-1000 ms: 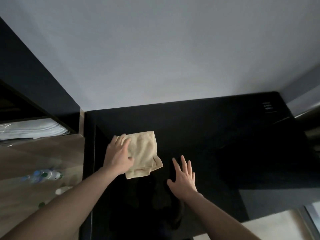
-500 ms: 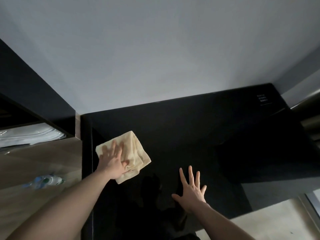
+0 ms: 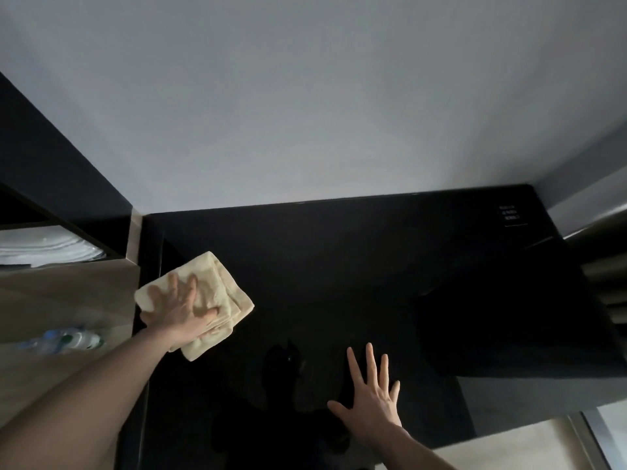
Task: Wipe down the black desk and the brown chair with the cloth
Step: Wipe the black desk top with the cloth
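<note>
The glossy black desk (image 3: 339,259) fills the middle of the view and runs back to a pale wall. A folded cream cloth (image 3: 220,286) lies on the desk's left part, close to its left edge. My left hand (image 3: 183,313) presses flat on the cloth with fingers spread. On the bare desk near the front edge, my right hand (image 3: 371,398) rests flat with fingers spread. The brown chair is not in view.
A wooden cabinet (image 3: 68,300) stands against the desk's left side, with white folded linen (image 3: 44,249) on a shelf and a water bottle (image 3: 64,340) reflected or lying lower down. A small printed card (image 3: 509,215) sits at the desk's far right corner.
My left hand has slid the cloth leftward to the desk's left edge. My right hand has stayed flat on the desk, shifting slightly right.
</note>
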A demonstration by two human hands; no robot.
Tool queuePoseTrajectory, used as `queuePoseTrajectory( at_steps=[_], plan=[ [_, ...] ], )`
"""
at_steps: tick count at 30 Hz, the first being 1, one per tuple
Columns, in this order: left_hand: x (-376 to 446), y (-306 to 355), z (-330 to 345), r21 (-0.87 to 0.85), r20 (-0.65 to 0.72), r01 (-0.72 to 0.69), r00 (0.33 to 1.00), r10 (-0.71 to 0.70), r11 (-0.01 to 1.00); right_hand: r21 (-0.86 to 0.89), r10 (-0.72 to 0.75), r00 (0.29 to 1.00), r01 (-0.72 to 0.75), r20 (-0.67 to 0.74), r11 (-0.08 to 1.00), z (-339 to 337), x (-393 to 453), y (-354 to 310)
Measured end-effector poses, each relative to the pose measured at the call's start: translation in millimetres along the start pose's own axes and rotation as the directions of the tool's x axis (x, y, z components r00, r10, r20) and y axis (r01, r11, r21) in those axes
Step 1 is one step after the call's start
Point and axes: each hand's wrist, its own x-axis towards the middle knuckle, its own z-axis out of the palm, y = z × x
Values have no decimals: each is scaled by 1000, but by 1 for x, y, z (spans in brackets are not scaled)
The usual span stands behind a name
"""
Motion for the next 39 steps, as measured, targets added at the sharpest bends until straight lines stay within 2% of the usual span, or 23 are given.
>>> queuePoseTrajectory(
  at_steps=[5, 8, 10, 11, 14, 17, 22, 25, 27, 29, 31, 35, 39],
  plan=[
    [-6, 20, 9, -18, -3, -2, 1000, 2, 1000, -34, -82, 996, 83, 29, 996, -15, 6, 15],
    [-9, 36, 32, 127, -28, -71, 997, 75, 989, -19, -129, 992, 129, 9, 991, -31, 12, 34],
    [-15, 54, 47, 133, -61, -84, 994, 93, 988, -15, -136, 991, 136, -10, 991, -45, 19, 51],
    [-20, 66, 54, 177, -57, -100, 992, 111, 979, -23, -137, 990, 137, -17, 990, -53, 21, 61],
    [-43, 123, 65, 87, -27, -103, 994, 106, 991, -34, -132, 991, 130, -34, 991, -73, 31, 98],
    [-60, 185, 79, 140, -42, -215, 974, 223, 967, -36, -106, 994, 105, -29, 994, -87, 36, 133],
    [-76, 263, 89, 108, 78, -373, 927, 366, 922, -20, -52, 999, 52, -14, 998, -96, 31, 165],
    [-78, 249, 77, -26, 66, -431, 900, 431, 902, 5, -71, 997, 71, -43, 997, -102, 31, 149],
    [-81, 221, 70, -133, -35, -452, 892, 451, 882, 43, -108, 990, 112, -86, 993, -106, 35, 119],
    [-83, 183, 71, -141, -174, -424, 900, 399, 895, 70, -165, 975, 177, -150, 982, -110, 40, 78],
    [-85, 144, 77, -110, -214, -328, 930, 300, 938, 72, -230, 956, 247, -182, 966, -111, 47, 31],
    [-91, 79, 96, -54, -174, -228, 961, 215, 972, -65, -313, 945, 308, -95, 949, -98, 61, -55],
    [-91, 54, 108, -24, -119, -224, 968, 220, 974, -83, -230, 973, 232, 38, 969, -82, 77, -81]
  ],
)
